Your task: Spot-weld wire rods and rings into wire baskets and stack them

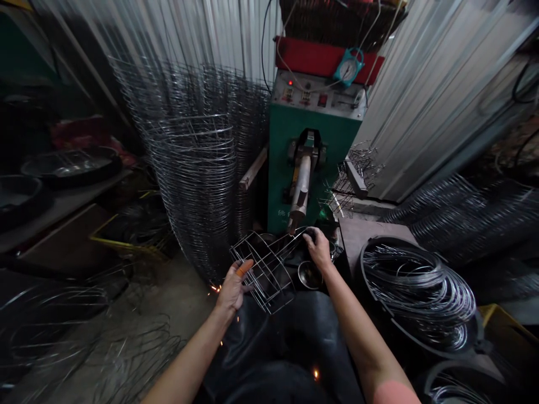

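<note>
A bent wire frame (269, 264) of crossed metal rods hangs tilted between my hands above my lap. My left hand (233, 286), with an orange cover on one finger, is closed on the frame's near left side. At the upper right end, my right hand (319, 247) pinches the wire with its dark fingertips. Right beside that hand, the electrode tip of a spot welder (300, 193) meets the frame's top edge or sits just over it; I cannot tell which. Sparks (215, 288) fly at the lower left and over my dark apron (290, 336).
Tall stacks of wire frames (193, 168) stand left of the green machine housing (275, 146). A black tub (396, 314) of wire rings stands at the right. A small round bowl (310, 275) sits under my right forearm. A blue dial clock (349, 68) hangs above.
</note>
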The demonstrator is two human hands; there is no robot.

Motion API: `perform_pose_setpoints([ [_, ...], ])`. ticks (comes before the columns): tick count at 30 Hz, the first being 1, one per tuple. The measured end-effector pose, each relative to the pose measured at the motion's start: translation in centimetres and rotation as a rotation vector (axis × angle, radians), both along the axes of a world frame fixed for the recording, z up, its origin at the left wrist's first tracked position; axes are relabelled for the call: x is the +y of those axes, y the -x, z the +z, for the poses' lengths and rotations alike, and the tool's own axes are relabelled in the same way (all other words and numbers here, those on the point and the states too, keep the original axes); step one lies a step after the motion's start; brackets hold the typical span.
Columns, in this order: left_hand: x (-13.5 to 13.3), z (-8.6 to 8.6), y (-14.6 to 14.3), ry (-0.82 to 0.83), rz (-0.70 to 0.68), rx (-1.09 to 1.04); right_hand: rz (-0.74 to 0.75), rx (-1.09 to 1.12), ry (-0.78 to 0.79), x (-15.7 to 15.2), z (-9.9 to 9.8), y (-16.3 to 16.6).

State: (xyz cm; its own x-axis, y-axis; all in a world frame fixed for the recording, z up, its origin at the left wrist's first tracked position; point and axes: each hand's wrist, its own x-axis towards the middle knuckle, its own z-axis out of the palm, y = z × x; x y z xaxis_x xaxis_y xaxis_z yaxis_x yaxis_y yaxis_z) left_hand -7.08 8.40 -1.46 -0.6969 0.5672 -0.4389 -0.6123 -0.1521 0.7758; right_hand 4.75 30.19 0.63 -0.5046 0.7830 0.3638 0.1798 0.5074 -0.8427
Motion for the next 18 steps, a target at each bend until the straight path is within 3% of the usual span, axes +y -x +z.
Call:
perform_pose_setpoints([
  [2,0.0,-0.1,0.1,-0.001,0.012,0.007,0.074,-0.077,-0.182,1.3,0.4,0.1],
  [6,-0.1,0.0,0.5,-0.016,0.02,0.011,0.142,-0.208,-0.311,2.9,0.5,0.9],
  [14,0.8,0.9,1.9,0.061,0.036,0.003,0.134,-0.301,-0.351,3.0,1.1,2.2],
  [18,1.3,0.9,2.9,0.098,0.014,-0.014,0.137,-0.204,-0.287,2.2,1.4,1.1],
])
